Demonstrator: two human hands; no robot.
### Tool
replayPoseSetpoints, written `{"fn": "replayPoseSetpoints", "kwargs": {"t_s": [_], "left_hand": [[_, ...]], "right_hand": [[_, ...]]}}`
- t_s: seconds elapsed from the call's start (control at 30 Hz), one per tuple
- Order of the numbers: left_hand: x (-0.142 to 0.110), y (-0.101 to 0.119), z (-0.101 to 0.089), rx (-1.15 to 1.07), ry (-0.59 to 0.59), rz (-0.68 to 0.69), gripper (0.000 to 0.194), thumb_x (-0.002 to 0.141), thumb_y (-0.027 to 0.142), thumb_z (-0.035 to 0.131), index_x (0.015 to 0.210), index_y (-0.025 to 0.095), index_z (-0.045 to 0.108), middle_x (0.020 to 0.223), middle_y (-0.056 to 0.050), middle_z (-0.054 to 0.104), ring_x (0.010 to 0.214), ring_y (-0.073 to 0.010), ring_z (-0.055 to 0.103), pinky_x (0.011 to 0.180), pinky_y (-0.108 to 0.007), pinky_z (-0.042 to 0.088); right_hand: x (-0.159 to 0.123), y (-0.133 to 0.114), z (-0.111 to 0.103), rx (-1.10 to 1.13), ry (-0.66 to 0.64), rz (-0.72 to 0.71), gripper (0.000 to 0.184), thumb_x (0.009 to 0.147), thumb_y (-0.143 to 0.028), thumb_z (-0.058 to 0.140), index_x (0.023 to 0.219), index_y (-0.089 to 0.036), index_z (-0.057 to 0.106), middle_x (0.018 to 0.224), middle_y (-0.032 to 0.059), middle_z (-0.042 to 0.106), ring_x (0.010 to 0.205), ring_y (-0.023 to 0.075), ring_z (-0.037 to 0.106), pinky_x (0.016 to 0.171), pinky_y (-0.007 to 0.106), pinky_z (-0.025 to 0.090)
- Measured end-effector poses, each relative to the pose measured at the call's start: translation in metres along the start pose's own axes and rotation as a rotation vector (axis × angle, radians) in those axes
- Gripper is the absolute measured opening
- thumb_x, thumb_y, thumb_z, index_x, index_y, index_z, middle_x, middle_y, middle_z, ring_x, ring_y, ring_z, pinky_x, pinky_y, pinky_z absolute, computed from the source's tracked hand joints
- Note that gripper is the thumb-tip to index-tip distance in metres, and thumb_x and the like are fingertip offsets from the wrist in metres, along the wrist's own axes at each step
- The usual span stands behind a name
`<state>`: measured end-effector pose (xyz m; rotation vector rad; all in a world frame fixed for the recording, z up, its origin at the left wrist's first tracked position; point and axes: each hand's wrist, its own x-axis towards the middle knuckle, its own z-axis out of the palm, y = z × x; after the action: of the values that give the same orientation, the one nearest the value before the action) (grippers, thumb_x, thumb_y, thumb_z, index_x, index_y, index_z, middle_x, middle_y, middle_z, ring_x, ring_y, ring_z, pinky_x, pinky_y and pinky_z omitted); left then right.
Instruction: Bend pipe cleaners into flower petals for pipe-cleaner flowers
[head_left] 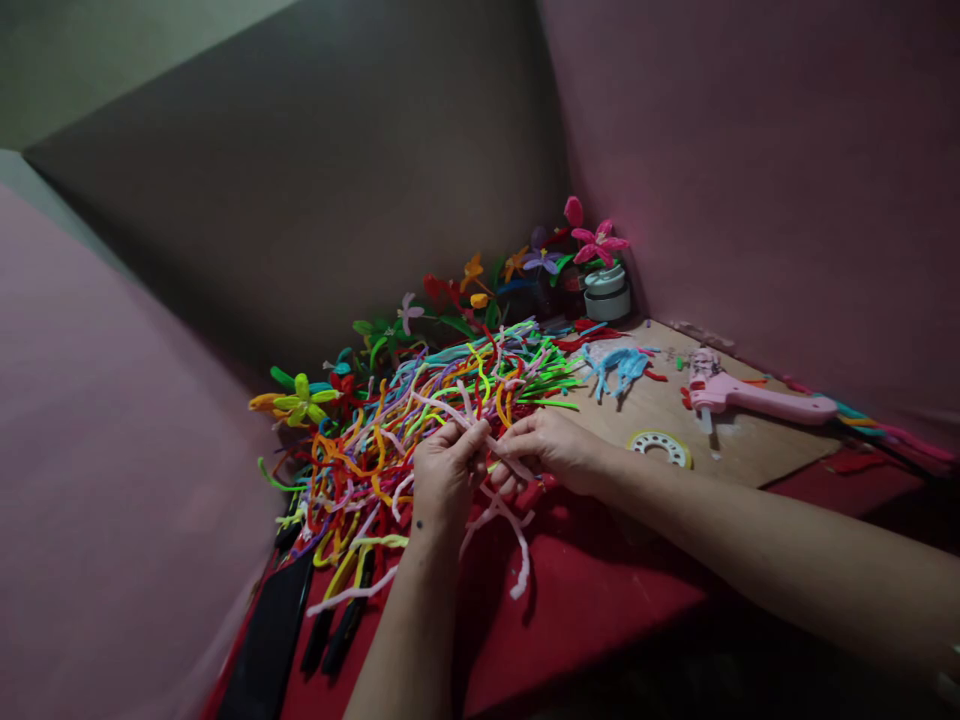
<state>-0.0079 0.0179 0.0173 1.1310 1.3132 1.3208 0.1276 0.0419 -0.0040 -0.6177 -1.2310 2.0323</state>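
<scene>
Light pink pipe cleaners [512, 462] are pinched between my two hands above the front of the table. My left hand [448, 468] has thumb and fingers closed on them, with pale ends sticking out past the fingertips toward the back. Close beside it on the right, my right hand [551, 450] also grips the pink pipe cleaners, its fingers curled. Another pale pink pipe cleaner [517, 555] hangs or lies just below the hands, bent and crossing others. Behind and left of my hands spreads a big tangled heap of multicoloured pipe cleaners [420, 415]. My fingers partly hide the held pieces.
On a brown board [765, 455] at the right lie a pink glue gun [757, 395], a tape roll [660, 450] and a light blue pipe-cleaner bundle [621, 370]. Finished pipe-cleaner flowers [598, 243] and a grey container [606, 292] stand behind. A black phone-like slab [266, 640] and dark pens [345, 625] lie front left.
</scene>
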Motion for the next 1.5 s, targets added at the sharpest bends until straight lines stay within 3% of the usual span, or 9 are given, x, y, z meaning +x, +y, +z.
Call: {"fn": "replayPoseSetpoints", "kwargs": {"t_s": [0.33, 0.6, 0.8, 0.9, 1.0, 1.13, 1.23, 1.37, 1.5], "left_hand": [[-0.004, 0.003, 0.003, 0.01, 0.06, 0.035, 0.027, 0.065, 0.034, 0.068, 0.058, 0.013, 0.053, 0.04, 0.007, 0.042, 0.032, -0.0021, 0.031, 0.032, -0.015, 0.021], [-0.003, 0.002, 0.001, 0.024, 0.055, 0.054, 0.027, 0.066, 0.035, 0.068, 0.059, 0.013, 0.053, 0.04, 0.007, 0.042, 0.033, -0.0023, 0.032, 0.033, -0.015, 0.022], [-0.002, 0.002, -0.001, 0.153, 0.045, 0.058, 0.028, 0.067, 0.039, 0.065, 0.062, 0.012, 0.058, 0.04, 0.005, 0.045, 0.032, -0.0039, 0.034, 0.033, -0.016, 0.023], [-0.002, 0.003, -0.003, 0.203, 0.009, 0.14, 0.021, 0.066, 0.032, 0.067, 0.064, 0.012, 0.06, 0.043, 0.004, 0.048, 0.036, -0.0049, 0.037, 0.036, -0.018, 0.026], [-0.001, 0.004, -0.007, 0.301, -0.034, 0.295, 0.015, 0.068, 0.027, 0.065, 0.076, 0.015, 0.064, 0.06, 0.0, 0.058, 0.05, -0.0087, 0.049, 0.047, -0.02, 0.038], [0.001, 0.007, -0.015, 0.675, -0.127, 0.66, 0.013, 0.076, 0.024, 0.058, 0.083, 0.021, 0.068, 0.082, -0.003, 0.058, 0.077, -0.0139, 0.054, 0.067, -0.025, 0.045], [-0.001, 0.013, -0.019, 0.96, -0.189, 0.832, 0.015, 0.08, 0.022, 0.053, 0.079, 0.022, 0.068, 0.077, -0.001, 0.051, 0.072, -0.0118, 0.05, 0.061, -0.023, 0.042], [-0.01, 0.03, -0.019, 1.152, -0.28, 0.918, 0.018, 0.082, 0.021, 0.049, 0.075, 0.02, 0.065, 0.082, -0.003, 0.051, 0.072, -0.0112, 0.05, 0.06, -0.021, 0.04], [-0.02, 0.048, -0.014, 1.265, -0.366, 0.894, 0.018, 0.082, 0.021, 0.047, 0.075, 0.019, 0.063, 0.08, -0.004, 0.058, 0.071, -0.0124, 0.052, 0.062, -0.022, 0.039]], "right_hand": [[0.004, 0.003, -0.002, 0.041, -0.009, 0.053, 0.011, 0.069, -0.015, 0.056, 0.071, -0.006, 0.062, 0.064, 0.0106, 0.067, 0.051, 0.0153, 0.063, 0.049, 0.025, 0.051], [0.005, 0.007, -0.005, -0.026, 0.027, -0.061, 0.011, 0.066, -0.019, 0.06, 0.061, -0.008, 0.061, 0.053, 0.0039, 0.062, 0.042, 0.0073, 0.052, 0.049, 0.02, 0.045], [0.006, 0.005, -0.005, -0.03, 0.104, -0.078, 0.014, 0.063, -0.019, 0.06, 0.052, -0.011, 0.057, 0.04, 0.0003, 0.053, 0.045, 0.0121, 0.056, 0.052, 0.024, 0.048], [0.007, 0.003, -0.007, -0.039, 0.111, -0.076, 0.014, 0.063, -0.019, 0.06, 0.052, -0.011, 0.056, 0.04, 0.0003, 0.054, 0.041, 0.0114, 0.054, 0.049, 0.023, 0.047], [0.008, 0.001, -0.01, -0.006, 0.099, -0.063, 0.008, 0.062, -0.018, 0.059, 0.058, -0.011, 0.059, 0.047, 0.0021, 0.06, 0.04, 0.0109, 0.054, 0.046, 0.022, 0.046], [0.007, -0.002, -0.012, -0.004, 0.045, -0.018, 0.009, 0.06, -0.017, 0.059, 0.054, -0.01, 0.058, 0.044, 0.0034, 0.059, 0.037, 0.0104, 0.052, 0.043, 0.022, 0.044], [0.005, -0.004, -0.013, -0.017, -0.007, -0.025, 0.012, 0.059, -0.016, 0.06, 0.05, -0.01, 0.056, 0.042, 0.0036, 0.059, 0.033, 0.0081, 0.047, 0.038, 0.02, 0.04], [0.004, -0.006, -0.015, -0.028, -0.114, -0.002, 0.009, 0.061, -0.017, 0.06, 0.056, -0.01, 0.059, 0.045, 0.0027, 0.06, 0.035, 0.0088, 0.049, 0.04, 0.02, 0.04], [-0.001, -0.012, -0.012, -0.094, -0.154, -0.043, 0.009, 0.061, -0.018, 0.058, 0.055, -0.012, 0.057, 0.043, 0.0014, 0.058, 0.035, 0.0089, 0.047, 0.04, 0.021, 0.037]]}}
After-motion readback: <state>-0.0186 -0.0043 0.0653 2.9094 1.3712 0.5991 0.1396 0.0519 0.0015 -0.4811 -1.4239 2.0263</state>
